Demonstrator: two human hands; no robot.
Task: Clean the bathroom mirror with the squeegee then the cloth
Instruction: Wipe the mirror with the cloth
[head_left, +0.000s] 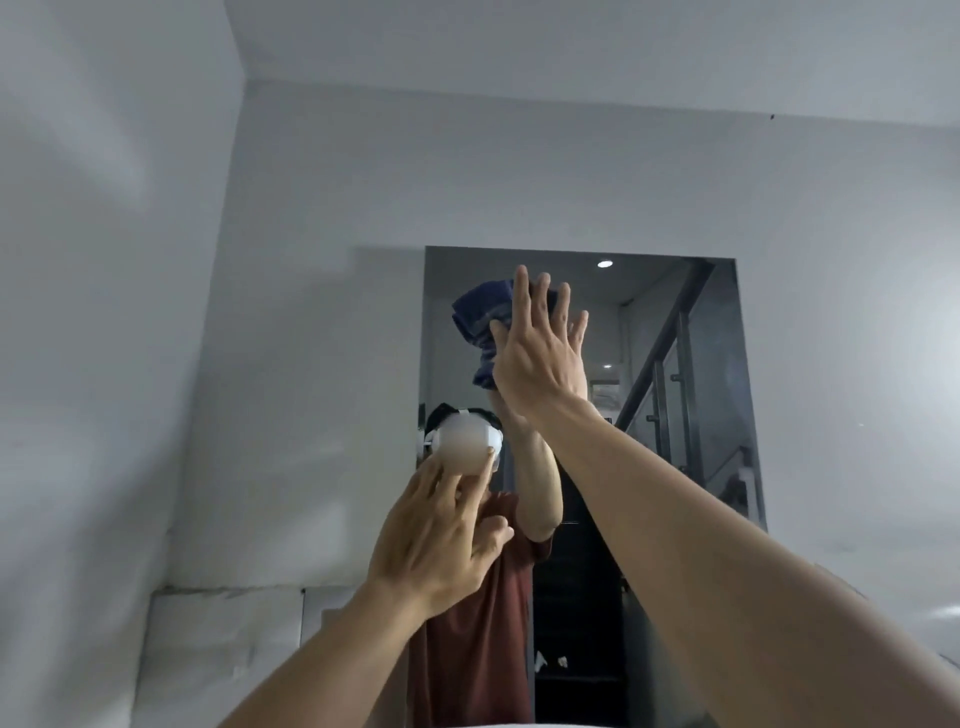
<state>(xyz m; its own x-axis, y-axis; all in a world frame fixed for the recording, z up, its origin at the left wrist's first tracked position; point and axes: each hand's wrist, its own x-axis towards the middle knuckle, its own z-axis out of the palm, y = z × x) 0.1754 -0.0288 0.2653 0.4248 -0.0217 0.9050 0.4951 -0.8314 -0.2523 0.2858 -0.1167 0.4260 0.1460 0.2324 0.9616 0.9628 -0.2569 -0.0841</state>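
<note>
Against one mirror (691, 364), two hands, one blue cloth (480, 317).

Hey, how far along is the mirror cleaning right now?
No squeegee is in view, so that stage looks finished. The right hand is pressing the blue cloth flat on the upper mirror; the left hand is lower down. The lower glass probably remains.

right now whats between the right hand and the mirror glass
In the head view, a bunched dark blue cloth lies between the flat right hand and the mirror; the palm presses it onto the upper part of the glass.
</note>
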